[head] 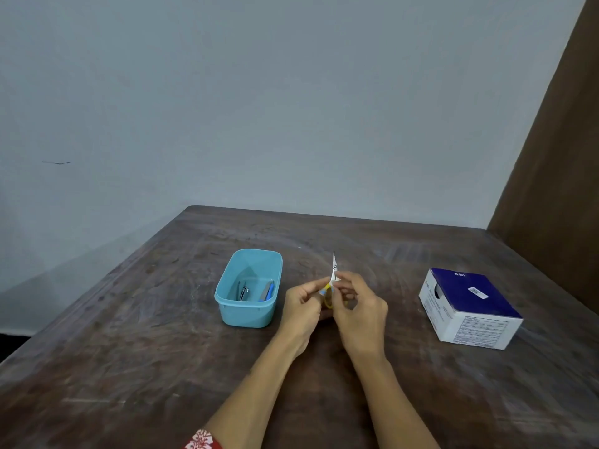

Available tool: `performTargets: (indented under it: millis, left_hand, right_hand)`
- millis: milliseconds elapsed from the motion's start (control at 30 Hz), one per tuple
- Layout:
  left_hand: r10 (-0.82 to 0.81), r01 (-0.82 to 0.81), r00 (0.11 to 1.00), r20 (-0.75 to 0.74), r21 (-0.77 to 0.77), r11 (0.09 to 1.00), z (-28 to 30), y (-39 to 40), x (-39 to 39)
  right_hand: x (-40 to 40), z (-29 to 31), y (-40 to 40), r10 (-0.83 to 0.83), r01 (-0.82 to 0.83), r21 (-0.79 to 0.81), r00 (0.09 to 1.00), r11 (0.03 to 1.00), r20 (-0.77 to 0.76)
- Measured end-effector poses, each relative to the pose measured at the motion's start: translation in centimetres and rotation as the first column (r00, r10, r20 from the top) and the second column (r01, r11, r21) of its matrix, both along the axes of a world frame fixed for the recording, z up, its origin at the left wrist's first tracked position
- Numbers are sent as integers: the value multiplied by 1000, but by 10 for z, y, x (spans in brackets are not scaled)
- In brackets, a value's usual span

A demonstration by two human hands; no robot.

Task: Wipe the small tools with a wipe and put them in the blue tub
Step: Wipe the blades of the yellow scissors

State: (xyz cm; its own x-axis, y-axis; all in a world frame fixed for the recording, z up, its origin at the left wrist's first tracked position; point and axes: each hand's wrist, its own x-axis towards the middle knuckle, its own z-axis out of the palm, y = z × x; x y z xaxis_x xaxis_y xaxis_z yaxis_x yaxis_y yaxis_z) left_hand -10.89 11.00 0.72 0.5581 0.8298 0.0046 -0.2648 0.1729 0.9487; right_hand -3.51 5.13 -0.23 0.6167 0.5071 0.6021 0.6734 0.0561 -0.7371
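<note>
Left hand (303,303) grips the yellow-handled scissors (329,294) upright so the right hand (358,306) fingers can pinch the wipe (334,270) round the blades. Tub (248,288) sits just left, a couple of tools already inside. Worn wooden tabletop (162,351), wipe box (470,307) off right, plain grey wall (259,108).

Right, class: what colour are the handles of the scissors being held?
Yellow: the scissors have yellow handles, seen best in the head view.

A scuffed brown table (162,319) bears a blue tub (227,306) and a white-and-navy box (470,306).
</note>
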Motion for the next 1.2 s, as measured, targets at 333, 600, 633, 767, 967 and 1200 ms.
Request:
performTargets:
  millis: [333,600,633,767,967,1200]
  left_hand:
    - [-13,15,999,-47,53,998,0,-2,-1]
    - [27,-27,1000,-16,12,1000,-1,0,0]
    - [7,-7,1000,-14,17,1000,-1,-2,-1]
    - [15,-15,1000,-14,14,1000,-2,0,-1]
    - [0,0,1000,10,-19,1000,1,-1,-2]
    - [11,-10,999,42,-14,1000,2,-2,-4]
  right_hand:
    - [1,-2,0,-34,35,-39,999,999,10]
    - [0,-4,0,-22,22,-74,1000,997,10]
    - [1,-4,0,-27,27,-49,1000,998,0]
    - [-2,-2,-2,16,-16,-33,1000,999,12]
    - [-5,2,-5,42,-42,-43,999,998,-15]
    - [-3,0,-4,-86,89,-67,995,994,50]
